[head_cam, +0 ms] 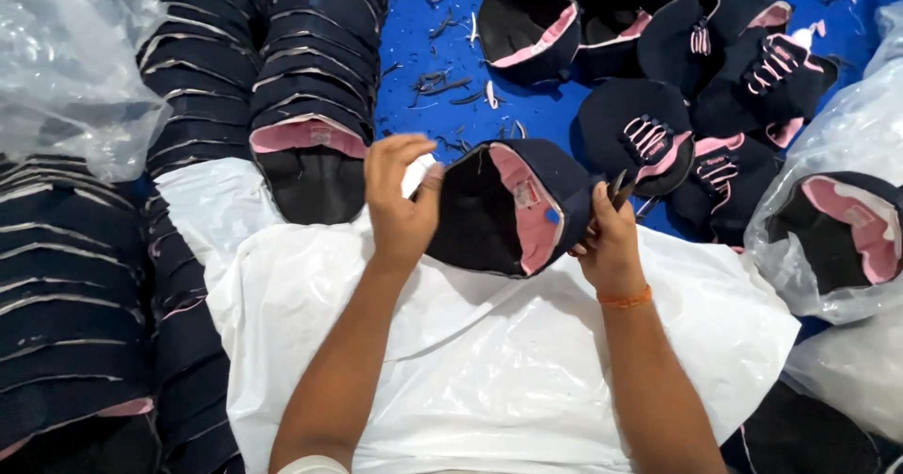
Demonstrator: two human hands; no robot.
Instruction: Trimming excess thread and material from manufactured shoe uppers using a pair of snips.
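Both hands are on one navy cap [513, 206] with a pink lining, held inside-up over the white sheet [489, 361]. The left hand [400, 201] pinches its edge, and the right hand [609, 239] grips the other side with small snips [616, 190] closed in its fingers. Looks maybe halfway: long stacks [310, 60] sit nested on the left, while a loose pile [696, 70] waits on the blue floor [414, 51] among thread bits.
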